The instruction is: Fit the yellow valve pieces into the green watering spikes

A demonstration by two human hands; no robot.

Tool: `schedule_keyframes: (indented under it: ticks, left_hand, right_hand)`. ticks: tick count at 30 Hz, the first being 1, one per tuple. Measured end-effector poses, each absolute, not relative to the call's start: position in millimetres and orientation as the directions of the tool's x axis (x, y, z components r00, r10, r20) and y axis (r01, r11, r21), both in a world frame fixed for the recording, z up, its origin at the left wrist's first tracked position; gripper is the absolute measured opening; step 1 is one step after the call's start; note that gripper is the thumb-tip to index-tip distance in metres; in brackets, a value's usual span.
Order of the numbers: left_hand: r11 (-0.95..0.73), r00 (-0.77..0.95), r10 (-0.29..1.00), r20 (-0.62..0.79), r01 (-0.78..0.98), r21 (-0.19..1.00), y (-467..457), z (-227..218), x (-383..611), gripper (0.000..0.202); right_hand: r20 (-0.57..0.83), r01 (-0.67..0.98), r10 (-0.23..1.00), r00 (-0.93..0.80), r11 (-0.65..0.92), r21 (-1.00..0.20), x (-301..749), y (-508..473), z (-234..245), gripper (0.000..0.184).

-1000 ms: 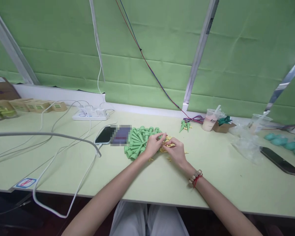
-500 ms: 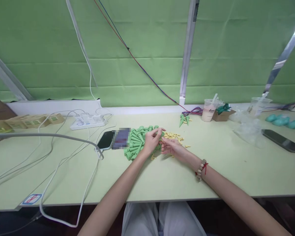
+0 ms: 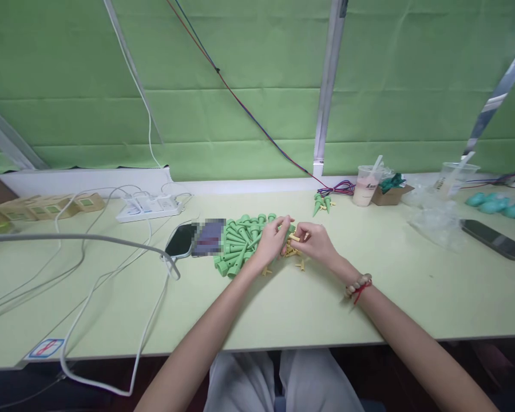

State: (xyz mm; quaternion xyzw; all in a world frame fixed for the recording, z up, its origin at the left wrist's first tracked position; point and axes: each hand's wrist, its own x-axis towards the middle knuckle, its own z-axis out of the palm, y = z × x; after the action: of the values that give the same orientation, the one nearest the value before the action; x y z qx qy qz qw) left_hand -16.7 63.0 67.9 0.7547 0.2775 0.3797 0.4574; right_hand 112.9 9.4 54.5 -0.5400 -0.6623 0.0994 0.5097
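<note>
This looks like a small workshop or assembly room rather than a home. A long pale surface [image 3: 412, 309] carries batches of like parts: a heap of green spikes [image 3: 236, 246], scattered small yellow pieces [image 3: 290, 250], and a cluster of teal rounded pieces [image 3: 495, 205] at the far right. A row of tan boxes [image 3: 51, 207] stands at the left, near a loaded power strip [image 3: 149, 208]. Green sheeting [image 3: 240, 126] between metal struts [image 3: 326, 97] backs it all. Drink cups [image 3: 364, 191] and phones [image 3: 498, 240] lend the look of a personal workstation.
</note>
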Motion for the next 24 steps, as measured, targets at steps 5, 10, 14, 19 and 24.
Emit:
schedule_keyframes:
  ticks: [5,10,14,19,24]
  left_hand:
    - [-0.351,0.526,0.815,0.246,0.11,0.93,67,57,-16,0.046]
    - [-0.418,0.482,0.807,0.34,0.059,0.907,66,53,-17,0.04]
    - [-0.458,0.533,0.76,0.372,0.035,0.888,69,51,-19,0.036]
    - [-0.558,0.515,0.743,0.427,0.124,0.82,74,50,-20,0.032]
    - [-0.604,0.497,0.759,0.421,0.293,0.741,74,50,-21,0.032]
  right_hand:
    - [0.574,0.748,0.813,0.096,0.322,-0.581,115,12,42,0.012]
    - [0.102,0.177,0.994,0.032,0.095,-0.98,113,14,42,0.03]
    - [0.003,-0.059,0.995,-0.097,-0.003,-0.998,116,13,46,0.029]
    - [-0.018,-0.086,0.99,-0.143,-0.03,-0.996,120,14,42,0.034]
    - [0.032,0.003,0.998,-0.061,0.032,-0.999,119,20,36,0.041]
